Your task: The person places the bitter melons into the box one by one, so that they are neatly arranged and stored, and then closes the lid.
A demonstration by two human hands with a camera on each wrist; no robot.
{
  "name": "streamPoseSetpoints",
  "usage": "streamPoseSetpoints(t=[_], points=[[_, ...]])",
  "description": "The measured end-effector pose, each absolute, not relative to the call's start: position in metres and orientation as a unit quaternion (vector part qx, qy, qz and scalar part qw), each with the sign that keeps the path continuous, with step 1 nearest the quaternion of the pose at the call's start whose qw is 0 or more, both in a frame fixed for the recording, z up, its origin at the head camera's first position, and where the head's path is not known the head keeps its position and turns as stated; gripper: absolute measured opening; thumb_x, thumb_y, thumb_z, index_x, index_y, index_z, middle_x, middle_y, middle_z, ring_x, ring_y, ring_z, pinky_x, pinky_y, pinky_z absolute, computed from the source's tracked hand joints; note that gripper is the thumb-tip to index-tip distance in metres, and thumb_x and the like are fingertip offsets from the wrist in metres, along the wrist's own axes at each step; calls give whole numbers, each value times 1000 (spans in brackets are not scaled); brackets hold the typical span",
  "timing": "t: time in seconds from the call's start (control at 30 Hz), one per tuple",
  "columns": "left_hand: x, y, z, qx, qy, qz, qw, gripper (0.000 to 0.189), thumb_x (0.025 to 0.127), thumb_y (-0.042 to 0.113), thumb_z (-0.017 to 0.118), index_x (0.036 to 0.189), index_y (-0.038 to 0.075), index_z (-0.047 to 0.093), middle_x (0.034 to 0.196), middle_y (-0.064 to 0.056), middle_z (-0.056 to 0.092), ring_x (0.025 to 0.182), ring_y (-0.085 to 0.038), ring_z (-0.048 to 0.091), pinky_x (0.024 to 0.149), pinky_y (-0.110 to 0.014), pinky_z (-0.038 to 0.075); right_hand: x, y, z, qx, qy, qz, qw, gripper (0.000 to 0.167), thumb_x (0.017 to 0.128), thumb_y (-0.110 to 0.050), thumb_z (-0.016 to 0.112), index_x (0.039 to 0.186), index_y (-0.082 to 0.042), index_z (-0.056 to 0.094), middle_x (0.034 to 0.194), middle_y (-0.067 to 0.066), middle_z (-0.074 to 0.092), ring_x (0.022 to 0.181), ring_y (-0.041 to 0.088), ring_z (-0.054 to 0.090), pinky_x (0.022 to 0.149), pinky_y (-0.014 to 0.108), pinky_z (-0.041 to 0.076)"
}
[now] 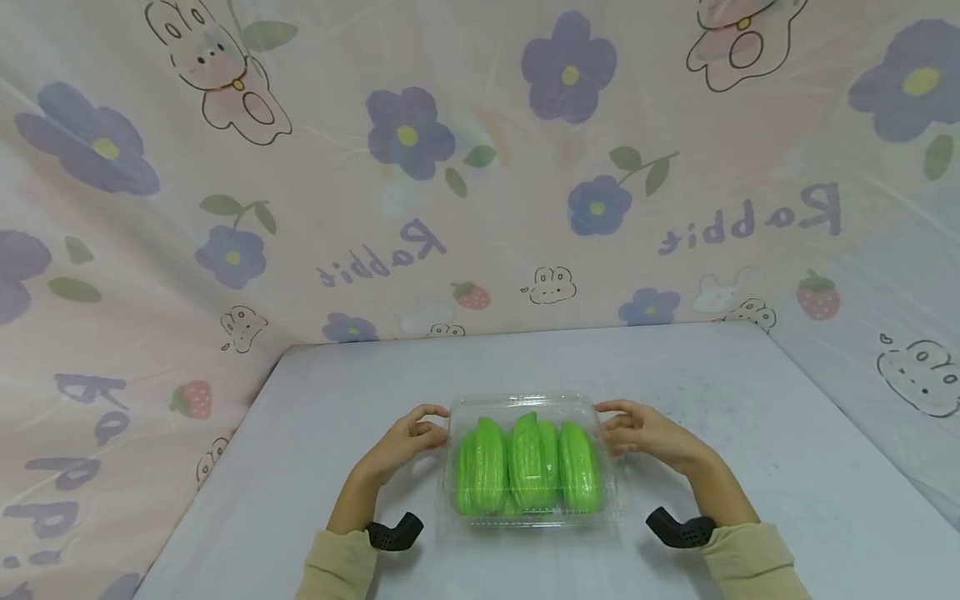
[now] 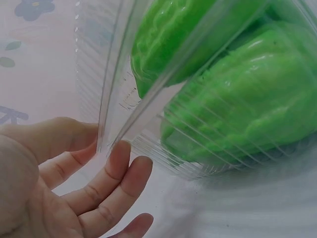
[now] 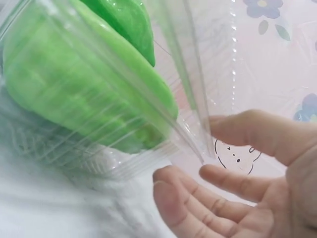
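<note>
A clear plastic clamshell box sits on the table, holding several bright green, ridged, elongated vegetables that look like bitter melons. At its left edge, my left hand pinches the rim between thumb and fingers. My right hand does likewise at the right edge. The left wrist view shows the lid rim standing a little apart from the base, with the left thumb against it. In the right wrist view the right thumb touches the lid rim, and the index fingertip lies at the rim's lower corner.
The white table reaches back to a hanging cloth printed with flowers and rabbits. A black wrist device sits at the left sleeve, and another black wrist device at the right one.
</note>
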State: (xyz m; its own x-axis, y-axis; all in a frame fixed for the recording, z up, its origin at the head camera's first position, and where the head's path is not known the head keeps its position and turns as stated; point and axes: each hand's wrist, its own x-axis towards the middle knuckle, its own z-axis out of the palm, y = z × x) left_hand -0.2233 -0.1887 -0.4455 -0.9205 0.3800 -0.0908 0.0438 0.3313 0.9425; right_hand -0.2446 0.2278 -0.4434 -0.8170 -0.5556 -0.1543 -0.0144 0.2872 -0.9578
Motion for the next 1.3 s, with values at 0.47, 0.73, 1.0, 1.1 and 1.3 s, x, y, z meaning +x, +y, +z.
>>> streamPoseSetpoints(t=[0.47, 0.73, 1.0, 1.1, 1.3], points=[[-224, -189, -444, 125, 795, 571, 163, 51, 97, 26, 58, 140, 4, 42, 109, -9, 67, 99, -6, 62, 102, -37, 50, -241, 229, -440, -208, 747, -561, 291, 49, 95, -12, 51, 131, 18, 37, 72, -4, 64, 66, 8, 65, 65, 29, 57], [-225, -188, -445, 132, 794, 572, 158, 56, 97, 26, 58, 145, 5, 38, 118, -19, 62, 100, -6, 62, 100, -37, 51, -240, 226, -439, -190, 749, -570, 279, 54, 95, -14, 50, 135, 18, 34, 72, -2, 63, 63, 8, 63, 64, 30, 58], [-226, -181, -445, 124, 800, 572, 131, 58, 97, 23, 58, 149, 10, 35, 127, -24, 55, 99, -5, 60, 95, -32, 50, -242, 219, -442, -164, 766, -576, 232, 52, 97, -14, 47, 135, 19, 33, 70, -5, 55, 57, 5, 59, 59, 26, 56], [-227, -179, -446, 115, 802, 574, 120, 60, 97, 23, 58, 150, 9, 32, 132, -25, 54, 103, -8, 61, 97, -35, 50, -243, 215, -443, -148, 770, -582, 213, 54, 98, -14, 45, 137, 20, 31, 70, -5, 54, 56, 3, 57, 58, 24, 55], [-225, -180, -443, 114, 793, 583, 136, 67, 97, 23, 57, 153, 8, 23, 142, -24, 48, 119, -30, 60, 106, -45, 45, -244, 205, -447, -94, 772, -604, 174, 50, 99, -12, 44, 136, 20, 35, 70, -7, 52, 58, 1, 52, 55, 19, 51]])
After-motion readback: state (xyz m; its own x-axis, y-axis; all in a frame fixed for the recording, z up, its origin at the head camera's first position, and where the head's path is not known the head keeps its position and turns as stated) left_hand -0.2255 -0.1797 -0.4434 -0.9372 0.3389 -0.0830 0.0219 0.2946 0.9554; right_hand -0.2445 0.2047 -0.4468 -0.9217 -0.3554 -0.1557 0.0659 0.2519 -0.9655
